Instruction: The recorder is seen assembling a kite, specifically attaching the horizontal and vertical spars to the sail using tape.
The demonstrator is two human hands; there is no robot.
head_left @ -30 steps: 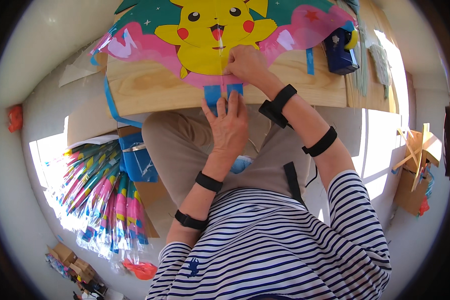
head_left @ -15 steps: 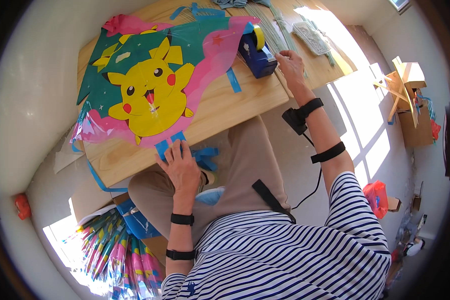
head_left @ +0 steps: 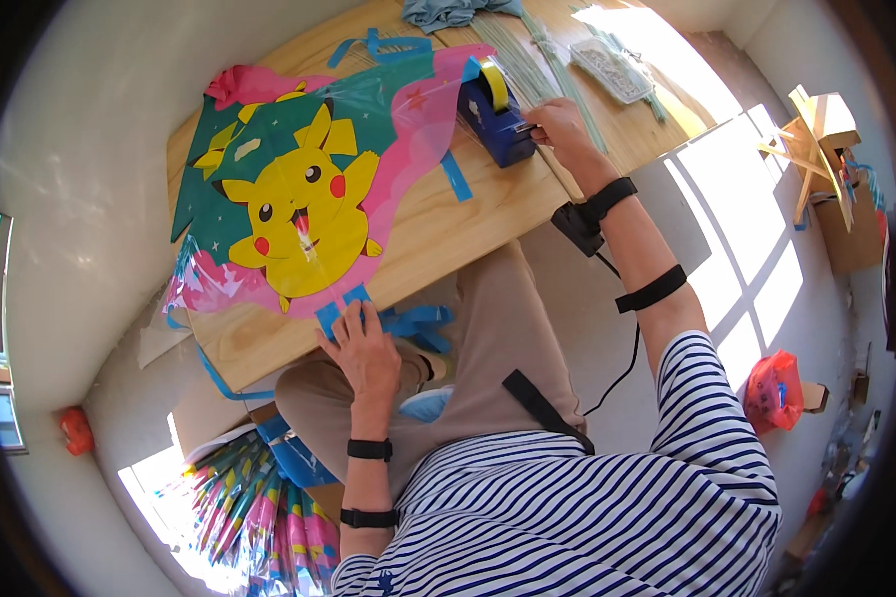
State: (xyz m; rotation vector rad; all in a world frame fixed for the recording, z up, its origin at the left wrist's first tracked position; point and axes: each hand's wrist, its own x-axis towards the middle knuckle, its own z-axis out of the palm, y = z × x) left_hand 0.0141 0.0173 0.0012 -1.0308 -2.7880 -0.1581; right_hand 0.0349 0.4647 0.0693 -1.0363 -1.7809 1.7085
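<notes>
A thin plastic kite sheet (head_left: 383, 205), green and pink with a yellow cartoon figure, lies spread on the wooden table. At its near tip, by the table's front edge, my left hand (head_left: 366, 360) holds a blue ribbon (head_left: 330, 315) with its fingers bent over it. To the right of the kite stands a dark blue tape dispenser (head_left: 500, 135) bearing a yellow-cored roll (head_left: 495, 85). My right hand (head_left: 567, 137) is at the dispenser's cutting end, thumb and finger pinched together. The tape between them is too thin to see clearly.
Thin pale rods (head_left: 548, 60) and a clear tray (head_left: 612, 72) of small pieces lie at the table's far right. Loose blue ribbon (head_left: 378, 48) lies at the back. Folded kites (head_left: 254, 497) are bundled below left. A red bag (head_left: 775, 390) is on the floor at right.
My right hand has come in to the dispenser's cutting end, its fingers now pinching there. My left hand stays on the ribbon. The whole view has shifted slightly.
</notes>
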